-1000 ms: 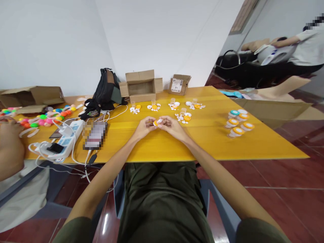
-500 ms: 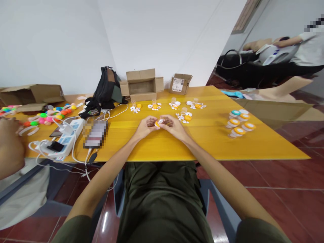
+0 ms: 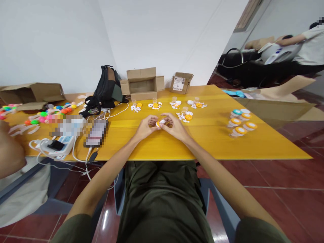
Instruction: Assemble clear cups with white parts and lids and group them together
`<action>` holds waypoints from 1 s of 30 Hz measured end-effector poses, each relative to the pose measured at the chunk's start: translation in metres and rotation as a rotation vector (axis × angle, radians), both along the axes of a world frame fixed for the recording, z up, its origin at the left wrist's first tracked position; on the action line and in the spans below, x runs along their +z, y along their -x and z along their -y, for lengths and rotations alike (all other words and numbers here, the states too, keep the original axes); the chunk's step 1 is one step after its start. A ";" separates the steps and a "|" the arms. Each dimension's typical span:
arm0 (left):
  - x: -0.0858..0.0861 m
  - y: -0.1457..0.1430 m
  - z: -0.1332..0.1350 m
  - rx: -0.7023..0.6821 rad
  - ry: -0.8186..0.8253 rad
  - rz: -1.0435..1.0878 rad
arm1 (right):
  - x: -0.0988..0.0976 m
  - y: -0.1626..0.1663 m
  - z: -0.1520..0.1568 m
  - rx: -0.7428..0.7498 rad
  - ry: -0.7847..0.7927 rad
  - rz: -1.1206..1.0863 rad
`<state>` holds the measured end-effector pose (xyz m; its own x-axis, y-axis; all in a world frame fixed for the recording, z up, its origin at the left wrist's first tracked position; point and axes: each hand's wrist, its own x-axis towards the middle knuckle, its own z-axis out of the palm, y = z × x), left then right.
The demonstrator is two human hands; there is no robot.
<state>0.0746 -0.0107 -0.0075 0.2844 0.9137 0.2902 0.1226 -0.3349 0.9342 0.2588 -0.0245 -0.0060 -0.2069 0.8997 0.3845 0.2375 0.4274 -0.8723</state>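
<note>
A small clear jar [image 3: 162, 122] with an orange lid and white pieces inside is held between my two hands over the yellow table [image 3: 162, 145]. My left hand [image 3: 147, 126] pinches it at the orange end. On the other side, my right hand [image 3: 172, 126] has thumb and fingers closed around the clear end. Beyond my hands lie several groups of parts, each with a clear cup, white discs and small white pieces; the nearest has an orange ring lid [image 3: 188, 117] and a clear cup [image 3: 184, 110].
Several lidded jars [image 3: 238, 131] stand at the right. Cardboard boxes [image 3: 141, 84] and a black backpack [image 3: 107, 86] line the back. A power strip [image 3: 67, 138], cables and a phone [image 3: 96, 133] lie left, near another person's arm [image 3: 11, 152] and colourful balls [image 3: 44, 118].
The jar between my hands has tilted, showing more of its clear, white-filled side. My hands stay in nearly the same place. The other person's hand at left has shifted slightly.
</note>
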 end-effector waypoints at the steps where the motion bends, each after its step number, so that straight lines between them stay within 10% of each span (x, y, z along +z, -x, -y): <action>1: 0.000 0.000 0.000 0.003 -0.008 -0.001 | 0.001 0.000 0.000 0.002 -0.006 0.014; 30: 0.004 -0.001 0.008 0.077 -0.369 -0.466 | -0.001 0.003 -0.001 0.000 -0.097 0.104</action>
